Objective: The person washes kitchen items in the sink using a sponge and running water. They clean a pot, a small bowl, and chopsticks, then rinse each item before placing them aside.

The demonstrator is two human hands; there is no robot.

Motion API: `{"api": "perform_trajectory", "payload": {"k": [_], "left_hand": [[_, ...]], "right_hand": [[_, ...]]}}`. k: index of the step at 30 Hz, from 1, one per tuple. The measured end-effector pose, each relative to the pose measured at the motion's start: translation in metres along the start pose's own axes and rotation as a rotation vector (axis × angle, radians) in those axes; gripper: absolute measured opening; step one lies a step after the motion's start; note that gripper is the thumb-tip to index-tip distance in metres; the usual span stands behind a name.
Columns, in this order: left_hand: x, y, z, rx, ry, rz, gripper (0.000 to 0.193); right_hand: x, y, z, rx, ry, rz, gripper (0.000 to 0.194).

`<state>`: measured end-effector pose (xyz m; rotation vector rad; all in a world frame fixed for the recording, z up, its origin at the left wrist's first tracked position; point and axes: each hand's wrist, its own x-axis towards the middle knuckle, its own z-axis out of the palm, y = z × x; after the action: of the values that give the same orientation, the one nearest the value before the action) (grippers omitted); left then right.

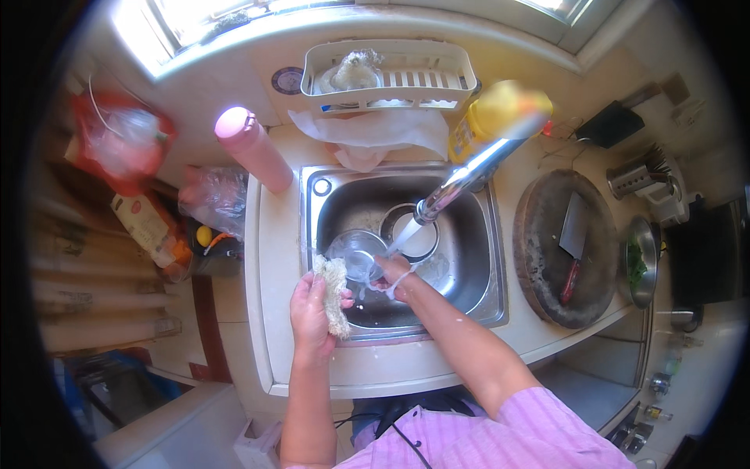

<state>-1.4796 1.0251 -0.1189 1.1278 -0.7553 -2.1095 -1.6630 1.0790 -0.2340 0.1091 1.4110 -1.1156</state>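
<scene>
My left hand [310,313] grips a pale loofah sponge [333,293] over the front left edge of the stainless steel sink [469,264]. Inside the sink, my right hand [395,278] holds a clear bowl [351,246] by its near right side, and the bowl is tilted. Water runs from the chrome faucet [448,190] onto my right hand and the bowl, splashing over the wrist. Behind the bowl, a round dish [417,235] with a pale inside and dark rim rests on the sink floor. My right fingers are partly hidden by the water.
A pink flask [258,153] stands left of the sink. On the right, a round chopping board [536,264] carries a cleaver [573,225]; a metal bowl of greens [637,264] sits beyond it. A white rack [428,79] and a yellow tub [469,132] are behind the sink.
</scene>
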Motion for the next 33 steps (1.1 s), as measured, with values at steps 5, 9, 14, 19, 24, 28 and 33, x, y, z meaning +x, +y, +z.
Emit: {"api": "perform_trajectory", "payload": {"k": [5,9,14,19,24,28,33], "left_hand": [[0.027,-0.019,0.013,0.456,0.114,0.114,0.032],[0.069,-0.052,-0.002,1.018,0.221,0.467,0.037],[0.078,-0.063,0.007,1.348,0.156,0.629,0.035],[0.077,-0.058,0.05,0.8,0.067,-0.162,0.034],[0.124,-0.111,0.028,0.641,0.073,-0.384,0.026],[0.118,-0.112,0.045,0.819,0.092,0.1,0.025],[0.078,-0.095,0.064,1.147,0.17,0.786,0.032]], "right_hand": [[-0.015,-0.007,-0.029,0.074,0.024,0.037,0.034],[-0.043,-0.024,-0.041,-0.013,0.08,-0.068,0.04],[-0.029,-0.023,-0.046,0.022,0.083,-0.055,0.04],[-0.025,-0.008,-0.044,0.152,-0.05,-0.08,0.033],[-0.054,-0.013,-0.044,-0.113,0.175,-0.146,0.04],[-0.044,-0.015,-0.058,-0.235,0.307,-0.155,0.042],[-0.014,0.008,-0.039,-0.09,0.302,-0.453,0.055]]}}
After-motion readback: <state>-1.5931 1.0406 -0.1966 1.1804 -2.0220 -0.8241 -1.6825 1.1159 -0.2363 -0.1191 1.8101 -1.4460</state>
